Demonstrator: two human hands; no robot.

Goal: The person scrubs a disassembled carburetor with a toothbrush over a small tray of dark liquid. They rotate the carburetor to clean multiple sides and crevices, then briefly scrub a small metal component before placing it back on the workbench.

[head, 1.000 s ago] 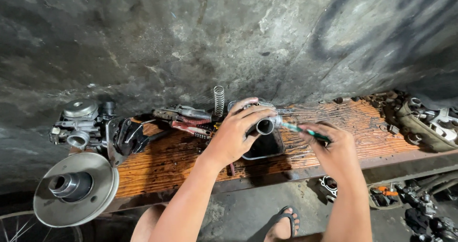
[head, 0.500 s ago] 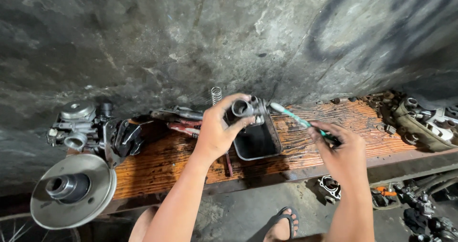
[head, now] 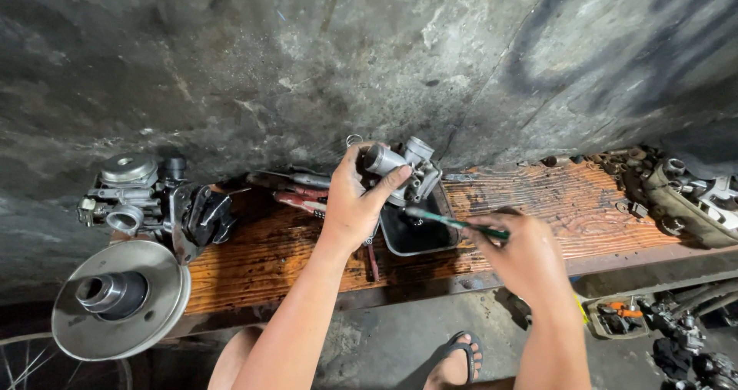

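Left hand (head: 355, 205) is gripping the carburetor (head: 401, 169) above the black tray (head: 415, 236), its bore lying roughly level, left to right. Right hand (head: 523, 253) is clasping a green-handled tool (head: 453, 222), tip pointing left toward the carburetor.

A single head-worn camera looks steeply down and forward from close range. The wall (head: 231, 59) fills the upper half of the frame, the bench (head: 553, 205) crosses the middle, and the floor (head: 384, 336) lies along the bottom edge.
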